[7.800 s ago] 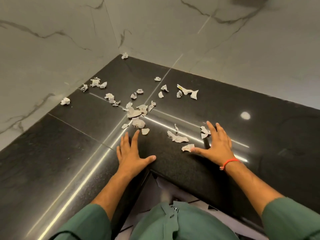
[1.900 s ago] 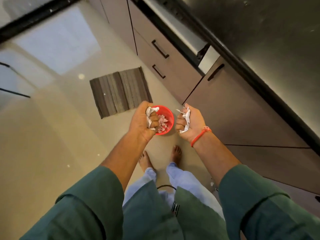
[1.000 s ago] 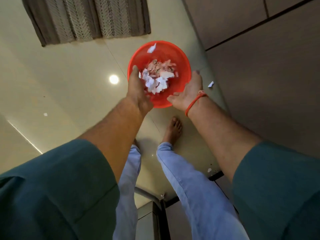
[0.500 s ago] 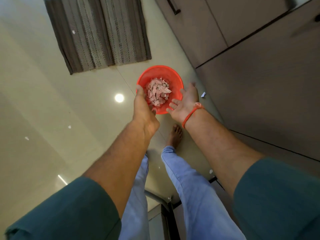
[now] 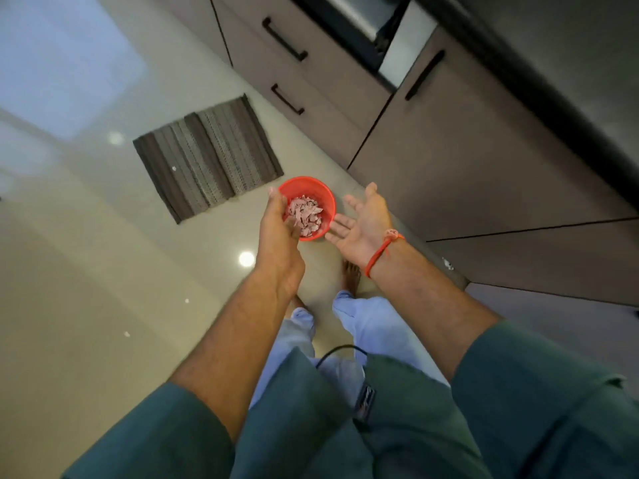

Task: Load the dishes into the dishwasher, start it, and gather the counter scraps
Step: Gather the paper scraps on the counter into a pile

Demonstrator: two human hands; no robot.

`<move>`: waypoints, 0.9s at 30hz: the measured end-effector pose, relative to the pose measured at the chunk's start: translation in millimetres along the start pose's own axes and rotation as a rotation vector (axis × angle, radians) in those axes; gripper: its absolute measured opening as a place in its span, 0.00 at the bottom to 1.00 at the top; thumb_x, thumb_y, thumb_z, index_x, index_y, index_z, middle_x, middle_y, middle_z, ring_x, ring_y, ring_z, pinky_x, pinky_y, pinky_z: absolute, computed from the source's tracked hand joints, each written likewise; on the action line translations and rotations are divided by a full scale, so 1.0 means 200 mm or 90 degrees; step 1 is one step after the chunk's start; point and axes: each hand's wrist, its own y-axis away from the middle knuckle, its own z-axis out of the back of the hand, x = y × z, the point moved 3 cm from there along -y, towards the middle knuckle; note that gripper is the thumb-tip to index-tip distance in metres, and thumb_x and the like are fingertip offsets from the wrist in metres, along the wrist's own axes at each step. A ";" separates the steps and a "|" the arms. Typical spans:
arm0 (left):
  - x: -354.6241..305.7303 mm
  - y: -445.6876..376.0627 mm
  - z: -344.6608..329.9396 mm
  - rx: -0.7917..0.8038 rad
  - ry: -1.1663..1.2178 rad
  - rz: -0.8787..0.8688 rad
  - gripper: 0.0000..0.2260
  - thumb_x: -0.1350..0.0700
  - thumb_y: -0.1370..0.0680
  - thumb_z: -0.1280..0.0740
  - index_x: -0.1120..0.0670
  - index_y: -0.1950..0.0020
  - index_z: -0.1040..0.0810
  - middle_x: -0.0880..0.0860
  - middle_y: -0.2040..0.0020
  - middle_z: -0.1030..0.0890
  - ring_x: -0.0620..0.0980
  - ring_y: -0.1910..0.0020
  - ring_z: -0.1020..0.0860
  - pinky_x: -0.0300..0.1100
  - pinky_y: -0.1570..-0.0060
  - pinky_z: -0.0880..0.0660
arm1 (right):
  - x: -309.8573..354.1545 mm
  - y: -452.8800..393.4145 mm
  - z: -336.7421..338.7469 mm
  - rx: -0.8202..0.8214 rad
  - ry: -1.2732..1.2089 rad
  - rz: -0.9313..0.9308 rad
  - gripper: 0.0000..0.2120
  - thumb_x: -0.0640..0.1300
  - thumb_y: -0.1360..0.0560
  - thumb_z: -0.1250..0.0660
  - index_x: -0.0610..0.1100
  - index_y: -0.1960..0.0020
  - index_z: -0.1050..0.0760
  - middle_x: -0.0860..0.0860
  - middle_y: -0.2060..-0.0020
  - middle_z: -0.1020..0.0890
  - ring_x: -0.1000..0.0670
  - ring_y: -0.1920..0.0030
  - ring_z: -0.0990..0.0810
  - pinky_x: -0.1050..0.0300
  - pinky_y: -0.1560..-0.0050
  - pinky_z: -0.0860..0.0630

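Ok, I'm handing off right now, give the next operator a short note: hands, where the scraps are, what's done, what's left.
Left hand: open, nothing held, above the near rim of the red bin.
Right hand: open, palm up, empty, just right of the bin.
Paper scraps: piled inside the bin, which stands on the floor beside the striped mat.
Done: these scraps are in the bin; both hands are empty.
Left: one white fleck lies on the mat; another shows at the base of the cabinets. The counter is mostly out of view, so check it. Dishwasher state cannot be told from here.
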 end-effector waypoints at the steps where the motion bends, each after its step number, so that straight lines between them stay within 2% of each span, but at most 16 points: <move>1: -0.03 0.08 -0.03 0.014 -0.006 -0.006 0.16 0.36 0.17 0.46 0.44 0.40 0.27 0.45 0.51 0.24 0.39 0.53 0.27 0.41 0.41 0.38 | 0.02 0.08 0.02 0.010 -0.025 0.006 0.33 0.67 0.18 0.53 0.49 0.21 0.39 0.38 0.23 0.38 0.41 0.23 0.37 0.43 0.26 0.39; 3: -0.07 0.20 -0.09 0.032 -0.019 -0.006 0.17 0.37 0.18 0.44 0.45 0.37 0.28 0.47 0.49 0.23 0.42 0.51 0.24 0.40 0.50 0.33 | 0.07 0.20 0.06 0.023 -0.068 0.024 0.33 0.67 0.18 0.52 0.48 0.21 0.38 0.37 0.23 0.38 0.40 0.23 0.39 0.43 0.26 0.39; 4: -0.09 0.26 -0.13 0.046 -0.035 -0.006 0.16 0.37 0.18 0.43 0.45 0.37 0.27 0.48 0.47 0.22 0.44 0.49 0.23 0.41 0.51 0.30 | 0.11 0.26 0.09 0.027 -0.091 0.042 0.34 0.67 0.18 0.52 0.47 0.21 0.37 0.37 0.23 0.39 0.40 0.22 0.39 0.43 0.26 0.39; 6: -0.12 0.35 -0.22 0.072 -0.054 -0.006 0.15 0.38 0.19 0.39 0.46 0.42 0.25 0.50 0.44 0.22 0.47 0.44 0.23 0.44 0.42 0.28 | 0.19 0.36 0.16 0.030 -0.129 0.081 0.33 0.67 0.18 0.52 0.46 0.23 0.36 0.37 0.23 0.39 0.40 0.22 0.40 0.43 0.27 0.39; 8: -0.15 0.40 -0.33 0.101 -0.076 -0.007 0.13 0.40 0.20 0.37 0.48 0.45 0.23 0.53 0.43 0.23 0.49 0.43 0.23 0.46 0.39 0.29 | 0.30 0.45 0.23 0.024 -0.147 0.121 0.33 0.66 0.18 0.53 0.46 0.24 0.33 0.38 0.23 0.39 0.41 0.22 0.41 0.43 0.26 0.40; 10: -0.17 0.47 -0.47 0.144 -0.133 -0.036 0.20 0.42 0.19 0.37 0.51 0.33 0.25 0.55 0.32 0.27 0.52 0.31 0.27 0.48 0.27 0.36 | 0.41 0.53 0.33 0.010 -0.162 0.167 0.32 0.66 0.18 0.53 0.46 0.25 0.31 0.39 0.22 0.39 0.41 0.21 0.41 0.42 0.24 0.41; 12: -0.18 0.53 -0.62 0.196 -0.177 -0.074 0.24 0.43 0.19 0.37 0.49 0.24 0.31 0.55 0.25 0.32 0.51 0.26 0.32 0.46 0.24 0.43 | 0.52 0.62 0.45 -0.011 -0.181 0.212 0.32 0.66 0.18 0.53 0.46 0.26 0.30 0.39 0.22 0.39 0.42 0.21 0.42 0.42 0.24 0.42; 16: -0.18 0.62 -0.93 0.318 -0.254 -0.140 0.23 0.44 0.19 0.38 0.45 0.23 0.32 0.53 0.22 0.35 0.49 0.25 0.34 0.43 0.29 0.44 | 0.70 0.75 0.74 -0.042 -0.227 0.279 0.31 0.65 0.17 0.52 0.47 0.27 0.28 0.40 0.23 0.37 0.42 0.22 0.40 0.42 0.23 0.41; 23: -0.05 0.74 -1.46 0.469 -0.377 -0.177 0.24 0.43 0.19 0.36 0.47 0.24 0.33 0.51 0.21 0.36 0.48 0.23 0.38 0.44 0.26 0.46 | 0.89 0.96 1.27 -0.108 -0.272 0.378 0.27 0.63 0.17 0.50 0.48 0.31 0.25 0.41 0.25 0.34 0.44 0.23 0.37 0.43 0.26 0.38; 27: 0.10 0.85 -1.76 0.543 -0.444 -0.208 0.30 0.41 0.21 0.34 0.46 0.21 0.36 0.48 0.22 0.36 0.47 0.23 0.37 0.41 0.31 0.44 | 0.96 1.09 1.57 -0.177 -0.250 0.443 0.26 0.62 0.17 0.49 0.49 0.30 0.25 0.43 0.25 0.34 0.45 0.23 0.38 0.43 0.25 0.39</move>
